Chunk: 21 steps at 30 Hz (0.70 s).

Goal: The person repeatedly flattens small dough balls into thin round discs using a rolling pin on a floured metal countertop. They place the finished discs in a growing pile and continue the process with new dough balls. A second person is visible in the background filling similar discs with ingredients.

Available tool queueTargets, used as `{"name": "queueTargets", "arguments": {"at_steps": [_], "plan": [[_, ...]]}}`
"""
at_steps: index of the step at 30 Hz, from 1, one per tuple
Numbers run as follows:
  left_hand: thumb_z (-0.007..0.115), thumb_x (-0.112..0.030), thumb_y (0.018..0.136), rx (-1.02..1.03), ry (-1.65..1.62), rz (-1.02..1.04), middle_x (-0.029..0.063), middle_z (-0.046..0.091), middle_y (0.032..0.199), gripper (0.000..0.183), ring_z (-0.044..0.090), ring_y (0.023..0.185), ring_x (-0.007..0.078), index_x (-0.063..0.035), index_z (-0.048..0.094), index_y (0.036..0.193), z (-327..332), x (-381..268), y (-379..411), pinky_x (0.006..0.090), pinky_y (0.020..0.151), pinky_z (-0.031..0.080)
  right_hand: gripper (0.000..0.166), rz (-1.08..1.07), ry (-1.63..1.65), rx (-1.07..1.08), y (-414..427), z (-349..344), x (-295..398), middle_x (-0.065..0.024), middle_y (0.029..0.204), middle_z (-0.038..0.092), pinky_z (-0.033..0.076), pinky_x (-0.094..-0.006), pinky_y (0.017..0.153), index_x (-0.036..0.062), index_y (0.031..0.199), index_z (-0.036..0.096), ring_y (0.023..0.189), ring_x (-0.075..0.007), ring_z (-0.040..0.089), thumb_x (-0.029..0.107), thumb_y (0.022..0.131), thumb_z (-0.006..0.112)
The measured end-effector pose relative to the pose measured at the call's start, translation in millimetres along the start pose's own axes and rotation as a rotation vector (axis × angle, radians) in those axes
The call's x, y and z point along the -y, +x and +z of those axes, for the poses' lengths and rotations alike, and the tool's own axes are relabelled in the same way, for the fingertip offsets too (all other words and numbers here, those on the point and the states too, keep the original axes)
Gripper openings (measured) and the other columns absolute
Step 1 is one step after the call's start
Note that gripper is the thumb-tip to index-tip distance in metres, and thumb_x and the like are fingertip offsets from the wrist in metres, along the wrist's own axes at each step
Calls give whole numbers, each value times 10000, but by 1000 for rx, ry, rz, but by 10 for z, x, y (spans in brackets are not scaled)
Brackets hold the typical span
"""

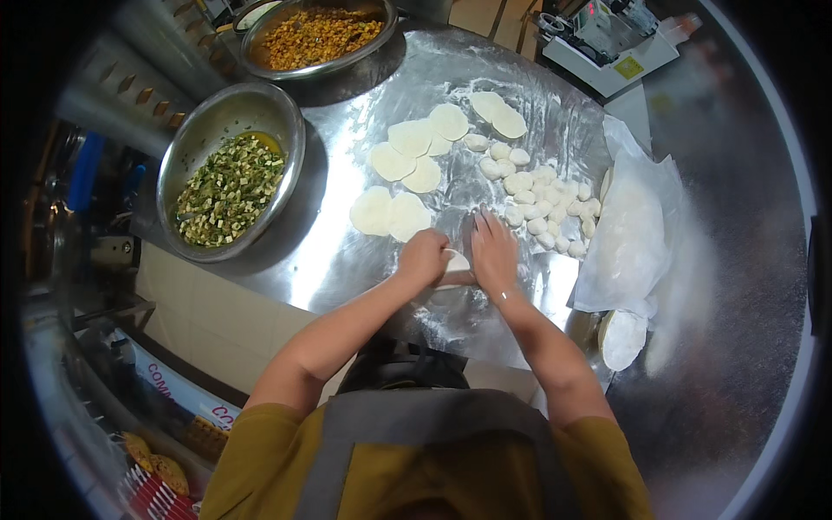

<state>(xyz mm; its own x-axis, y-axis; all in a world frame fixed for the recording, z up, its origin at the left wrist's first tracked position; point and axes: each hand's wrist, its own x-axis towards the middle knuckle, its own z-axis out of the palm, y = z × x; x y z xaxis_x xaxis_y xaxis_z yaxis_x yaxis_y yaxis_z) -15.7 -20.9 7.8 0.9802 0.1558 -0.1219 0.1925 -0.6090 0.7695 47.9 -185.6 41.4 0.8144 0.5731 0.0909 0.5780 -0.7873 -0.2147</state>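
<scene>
My left hand [426, 258] pinches the left edge of a thin white dough round [457, 261] on the steel worktop [374, 276]. Across the near part of that round lies a short brown rolling pin [456, 279]. Its right end is hidden under the palm of my right hand [494, 248], whose fingers stretch forward. Ahead and to the left, several rolled dough rounds [411, 138] overlap, with a pair [390, 213] nearest my left hand. Many small dough balls [541, 195], dusted with flour, cluster just beyond my right hand.
A steel bowl [296, 140] of chopped greens and pale cubes [231, 188] stands left; another bowl [389, 26] holds an orange-yellow mixture [318, 39]. Right, translucent plastic [624, 221] covers dough near the edge, with a pale lump [623, 341] below. A machine [604, 32] stands back right.
</scene>
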Motion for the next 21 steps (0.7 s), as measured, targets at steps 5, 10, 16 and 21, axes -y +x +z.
{"name": "queueTargets", "arguments": {"at_steps": [5, 10, 16, 21], "plan": [[688, -182, 778, 24, -489, -281, 170, 667, 872, 190, 640, 835, 354, -33, 671, 896, -25, 229, -393, 410, 745, 499, 424, 54, -76, 129, -1134, 41, 76, -113, 1389, 506, 308, -528, 1041, 60, 1334, 523, 1297, -295, 450, 183, 936, 444], [699, -161, 804, -46, -63, 7, 167, 656, 821, 215, 642, 750, 305, -7, 684, 953, 40, -36, -117, 377, 696, 508, 418, 143, 54, 19, 92, 116, 42, -95, 1419, 481, 343, -495, 1030, 85, 1337, 521, 1314, -280, 428, 220, 945, 462], [683, -142, 810, 8, -355, -244, 196, 671, 816, 177, 647, 755, 383, 3, 682, 911, -121, 215, -464, 416, 690, 508, 419, 31, -25, 31, -936, 111, 50, -121, 1390, 511, 334, -492, 1039, 87, 1340, 522, 1264, -295, 483, 199, 944, 444], [712, -199, 783, -72, -45, -16, 183, 631, 806, 207, 615, 777, 373, -14, 671, 867, 2, 36, -145, 433, 699, 485, 414, 92, 29, -18, 12, 134, 141, -124, 1380, 513, 336, -488, 1035, 69, 1340, 508, 1243, -312, 491, 204, 954, 440]]}}
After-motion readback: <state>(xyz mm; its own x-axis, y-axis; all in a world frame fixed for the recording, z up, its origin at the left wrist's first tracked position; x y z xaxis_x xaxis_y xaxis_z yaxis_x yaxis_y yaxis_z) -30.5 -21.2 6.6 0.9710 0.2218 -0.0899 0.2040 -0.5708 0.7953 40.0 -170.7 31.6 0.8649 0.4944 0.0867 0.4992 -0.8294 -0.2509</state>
